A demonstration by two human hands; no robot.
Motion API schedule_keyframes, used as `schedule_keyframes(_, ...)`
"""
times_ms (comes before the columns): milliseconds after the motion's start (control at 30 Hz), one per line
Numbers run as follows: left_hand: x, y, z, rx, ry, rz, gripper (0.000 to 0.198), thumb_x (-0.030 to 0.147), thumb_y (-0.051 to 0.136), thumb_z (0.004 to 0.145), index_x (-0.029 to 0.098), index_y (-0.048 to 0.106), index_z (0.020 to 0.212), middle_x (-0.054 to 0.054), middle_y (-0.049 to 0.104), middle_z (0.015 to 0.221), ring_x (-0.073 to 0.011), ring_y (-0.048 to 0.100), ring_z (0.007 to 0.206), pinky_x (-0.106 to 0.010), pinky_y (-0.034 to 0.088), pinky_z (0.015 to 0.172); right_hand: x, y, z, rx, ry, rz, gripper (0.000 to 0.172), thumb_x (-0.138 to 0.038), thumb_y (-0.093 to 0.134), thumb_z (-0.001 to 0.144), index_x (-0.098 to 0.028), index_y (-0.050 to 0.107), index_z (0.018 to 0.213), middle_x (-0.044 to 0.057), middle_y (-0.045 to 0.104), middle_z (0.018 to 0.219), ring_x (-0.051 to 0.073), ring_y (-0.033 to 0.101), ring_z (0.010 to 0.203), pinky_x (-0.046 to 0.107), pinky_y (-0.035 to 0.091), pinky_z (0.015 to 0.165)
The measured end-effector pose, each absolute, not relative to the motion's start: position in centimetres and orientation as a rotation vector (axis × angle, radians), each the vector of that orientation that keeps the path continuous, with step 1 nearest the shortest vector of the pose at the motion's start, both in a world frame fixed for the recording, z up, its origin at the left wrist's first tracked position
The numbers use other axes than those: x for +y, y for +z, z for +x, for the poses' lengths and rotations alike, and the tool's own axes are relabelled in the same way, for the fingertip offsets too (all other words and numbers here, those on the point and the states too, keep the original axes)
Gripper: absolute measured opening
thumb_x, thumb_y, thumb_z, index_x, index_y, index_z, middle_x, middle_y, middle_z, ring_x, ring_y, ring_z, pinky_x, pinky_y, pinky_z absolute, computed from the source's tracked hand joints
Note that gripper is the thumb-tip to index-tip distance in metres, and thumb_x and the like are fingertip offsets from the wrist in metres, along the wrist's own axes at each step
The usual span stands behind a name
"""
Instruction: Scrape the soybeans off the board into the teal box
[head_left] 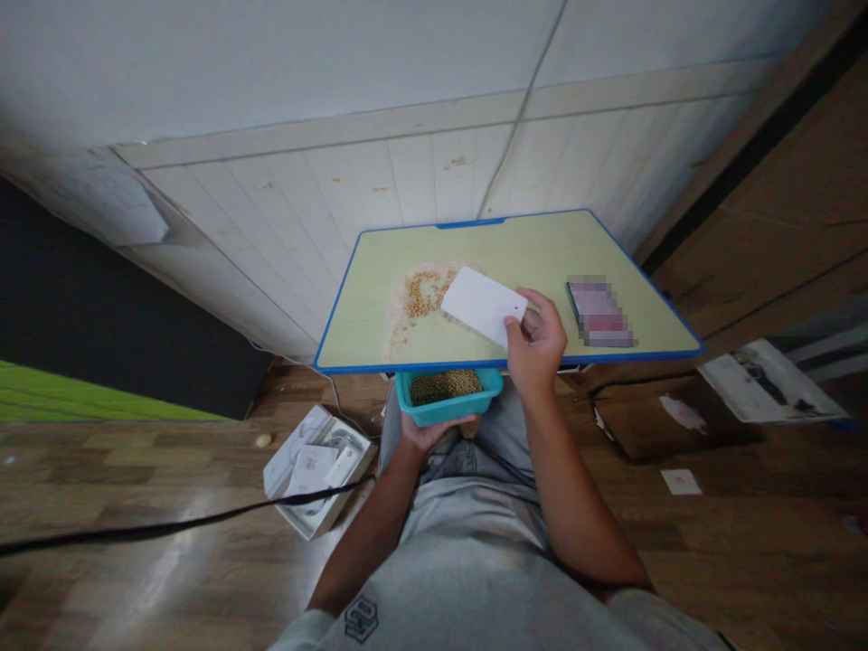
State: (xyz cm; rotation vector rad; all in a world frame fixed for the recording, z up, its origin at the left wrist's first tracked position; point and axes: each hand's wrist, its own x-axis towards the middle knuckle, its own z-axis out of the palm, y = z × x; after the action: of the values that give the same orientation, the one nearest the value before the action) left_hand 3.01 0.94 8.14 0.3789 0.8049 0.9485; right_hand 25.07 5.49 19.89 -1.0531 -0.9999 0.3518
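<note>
My right hand [540,342] grips a white card [483,306] by its right end, thumb on top, and holds it over the table. Just left of the card, orange-brown grains [421,295] lie scattered among a paler, finer spread. Below the table's front edge, my left hand [427,432] supports a turquoise plastic tub [448,413] from underneath, above my lap. Greenish and tan beans or grains [448,386] fill the tub's bottom. Some of the left fingers are hidden under the tub.
The pale yellow table [522,244] has a blue rim and stands by the white panelled wall. A blurred-out flat object [602,312] lies at its right. An open white box [318,475] sits on the floor at left, with a black strap [203,523] crossing it. Cardboard [651,420] stands right.
</note>
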Motion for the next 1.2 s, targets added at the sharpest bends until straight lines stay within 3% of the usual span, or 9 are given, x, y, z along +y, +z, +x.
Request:
schedule_keyframes(100, 0.7, 8.5, 2.9, 0.708, 0.923, 0.352, 0.114, 0.103, 0.103, 0.072, 0.032, 0.087, 0.16, -0.02, 0.069, 0.196, -0.073, 0.052, 0.186, -0.096, 0.071, 0.12, 5.5, 19.8, 25.1, -1.003, 0.37, -1.046, 0.044, -0.047, 0.085, 0.108, -0.028, 0.08, 0.148, 0.008, 0.092, 0.11, 0.031, 0.091, 0.104, 0.045, 0.08, 0.09)
schedule_keyframes(200, 0.6, 8.7, 3.0, 0.697, 0.904, 0.328, 0.105, 0.097, 0.106, 0.073, 0.032, 0.088, 0.153, -0.02, 0.068, 0.197, -0.0738, 0.05, 0.187, -0.1, 0.069, 0.12, 5.5, 19.8, 25.1, -0.998, 0.374, -1.035, 0.045, -0.045, 0.085, 0.108, -0.028, 0.079, 0.148, 0.007, 0.092, 0.111, 0.031, 0.091, 0.104, 0.046, 0.08, 0.091)
schedule_keyframes(367, 0.7, 9.2, 2.9, 0.688, 0.925, 0.348, 0.116, 0.103, 0.104, 0.07, 0.033, 0.086, 0.16, -0.02, 0.068, 0.199, -0.0708, 0.052, 0.187, -0.094, 0.071, 0.124, 5.5, 19.7, 25.2, -1.02, 0.377, -1.039, 0.044, -0.043, 0.082, 0.108, -0.028, 0.079, 0.15, 0.007, 0.092, 0.109, 0.031, 0.09, 0.101, 0.044, 0.079, 0.088)
schedule_keyframes(567, 0.6, 9.5, 3.0, 0.719, 0.924, 0.301, 0.109, 0.101, 0.094, 0.084, 0.031, 0.084, 0.167, -0.022, 0.071, 0.195, -0.0713, 0.051, 0.188, -0.098, 0.066, 0.128, 5.5, 19.6, 25.0, -1.031, 0.324, -1.043, 0.041, -0.044, 0.079, 0.111, -0.029, 0.079, 0.149, 0.005, 0.09, 0.103, 0.029, 0.087, 0.092, 0.042, 0.076, 0.079)
schedule_keyframes(867, 0.5, 9.2, 2.9, 0.72, 0.954, 0.368, 0.114, 0.101, 0.111, 0.059, 0.036, 0.094, 0.152, -0.016, 0.076, 0.192, -0.073, 0.056, 0.183, -0.09, 0.078, 0.112, 5.4, 20.1, 24.8, -1.02, 0.314, -1.044, 0.04, -0.043, 0.078, 0.109, -0.028, 0.081, 0.147, 0.005, 0.091, 0.102, 0.029, 0.088, 0.092, 0.041, 0.074, 0.079)
schedule_keyframes(1067, 0.5, 9.5, 3.0, 0.768, 0.941, 0.332, 0.104, 0.105, 0.095, 0.079, 0.034, 0.089, 0.156, -0.015, 0.076, 0.192, -0.0699, 0.058, 0.182, -0.088, 0.077, 0.114, 5.5, 20.2, 24.8, -1.03, 0.356, -1.027, 0.043, -0.042, 0.083, 0.105, -0.029, 0.08, 0.146, 0.008, 0.094, 0.111, 0.03, 0.09, 0.099, 0.041, 0.076, 0.08)
schedule_keyframes(1200, 0.7, 9.4, 3.0, 0.756, 0.927, 0.334, 0.1, 0.103, 0.096, 0.08, 0.033, 0.088, 0.152, -0.016, 0.075, 0.193, -0.0694, 0.061, 0.18, -0.087, 0.078, 0.111, 5.8, 20.2, 25.1, -1.044, 0.321, -1.028, 0.042, -0.045, 0.08, 0.109, -0.029, 0.079, 0.148, 0.006, 0.09, 0.108, 0.029, 0.088, 0.097, 0.043, 0.077, 0.082)
